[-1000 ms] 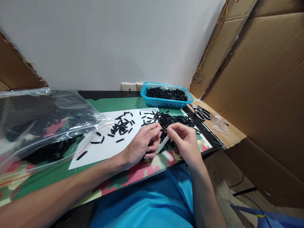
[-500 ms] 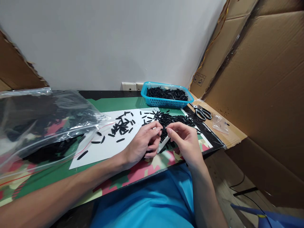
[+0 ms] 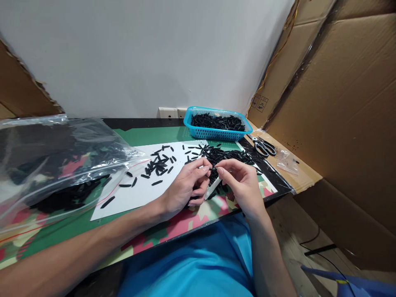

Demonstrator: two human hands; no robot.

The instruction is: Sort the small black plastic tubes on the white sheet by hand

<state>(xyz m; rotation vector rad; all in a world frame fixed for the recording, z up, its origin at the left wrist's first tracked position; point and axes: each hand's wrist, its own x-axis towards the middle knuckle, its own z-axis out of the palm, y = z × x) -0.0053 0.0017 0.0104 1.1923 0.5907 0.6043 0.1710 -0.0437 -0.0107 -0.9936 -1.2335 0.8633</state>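
Both my hands meet over a heap of slender black pieces [image 3: 229, 156] on the table. My left hand [image 3: 190, 181] pinches a small black piece [image 3: 213, 168] between thumb and forefinger, with the other fingers curled. At the piece's other end, the thumb and forefinger of my right hand [image 3: 241, 181] are closed on it. A narrow white strip [image 3: 213, 189] slants below my right fingertips; whether that hand holds it I cannot tell. Left of my hands, more black pieces [image 3: 157, 165] lie scattered on a white sheet [image 3: 136, 198].
Behind the heap stands a blue basket [image 3: 216, 134] full of black pieces. A clear zip bag [image 3: 64, 165] with black contents covers the table's left side. Scissors [image 3: 262, 147] and a small plastic bag [image 3: 287, 162] lie at the right, beside a cardboard wall [image 3: 346, 103].
My hands stay in almost the same place. Slightly more of the small black piece shows between my fingertips.
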